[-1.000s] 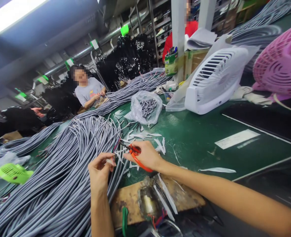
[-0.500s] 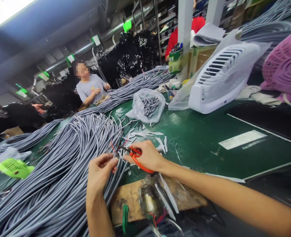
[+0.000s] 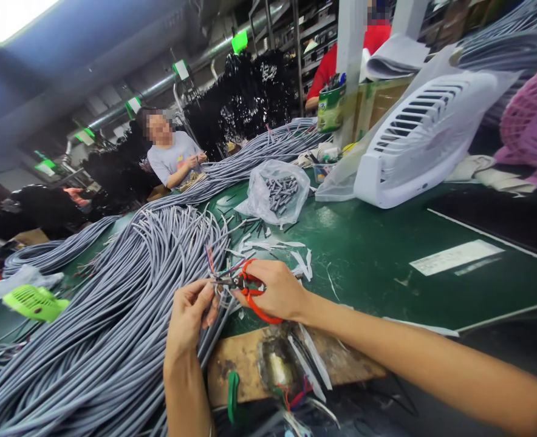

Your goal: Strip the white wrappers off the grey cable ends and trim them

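Note:
My right hand (image 3: 275, 290) is closed around orange-handled scissors (image 3: 250, 291), whose dark blades point left. Those blades meet the thin coloured wires (image 3: 216, 267) that fan out of a grey cable end. My left hand (image 3: 191, 312) pinches that grey cable end just below the blades. Both hands work at the near edge of a big pile of grey cables (image 3: 113, 315) on the green table (image 3: 378, 249).
White paper-like strips (image 3: 273, 247) lie scattered behind my hands. A clear bag of small dark pieces (image 3: 277, 193), a white fan (image 3: 423, 139) and a pink fan (image 3: 533, 121) stand further back. A worn wooden block (image 3: 236, 370) sits at the near edge. A person in grey (image 3: 172, 158) works across the table.
The cable end has come up between my hands and its coloured wires now fan out at the scissor blades. The view has shifted slightly.

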Demonstrator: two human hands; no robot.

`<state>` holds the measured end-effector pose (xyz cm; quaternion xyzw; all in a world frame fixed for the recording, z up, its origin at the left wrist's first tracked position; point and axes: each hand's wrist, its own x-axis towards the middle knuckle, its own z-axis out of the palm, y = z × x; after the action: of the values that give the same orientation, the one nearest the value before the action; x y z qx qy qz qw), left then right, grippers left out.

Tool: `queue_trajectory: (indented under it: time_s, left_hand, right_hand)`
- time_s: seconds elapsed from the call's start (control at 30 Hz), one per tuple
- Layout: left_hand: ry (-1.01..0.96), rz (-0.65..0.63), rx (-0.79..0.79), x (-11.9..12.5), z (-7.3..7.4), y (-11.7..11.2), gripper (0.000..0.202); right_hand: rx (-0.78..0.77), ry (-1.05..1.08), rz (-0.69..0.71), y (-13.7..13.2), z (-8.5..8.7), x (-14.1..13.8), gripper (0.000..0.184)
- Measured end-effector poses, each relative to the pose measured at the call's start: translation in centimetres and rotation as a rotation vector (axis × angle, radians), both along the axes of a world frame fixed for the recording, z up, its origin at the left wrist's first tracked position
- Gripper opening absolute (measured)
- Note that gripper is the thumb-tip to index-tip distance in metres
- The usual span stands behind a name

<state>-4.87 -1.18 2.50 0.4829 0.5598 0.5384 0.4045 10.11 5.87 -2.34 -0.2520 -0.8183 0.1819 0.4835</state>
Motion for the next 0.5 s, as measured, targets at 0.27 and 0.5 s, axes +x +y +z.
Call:
queue_trajectory:
  time_s: [0.27,0.5]
  left_hand:
    - [-0.013,-0.072,-0.046,0.3,0.2,0.0,0.042]
    - [-0.189,-0.167,-0.161,-0.4,0.1,0.3,0.041]
  right_hand:
    - [0.334,-0.124,-0.132,1.3,-0.2,0.9,0.014]
    - [0.467,-0.094,-0.180,0.8,-0.2,0.7,0.014]
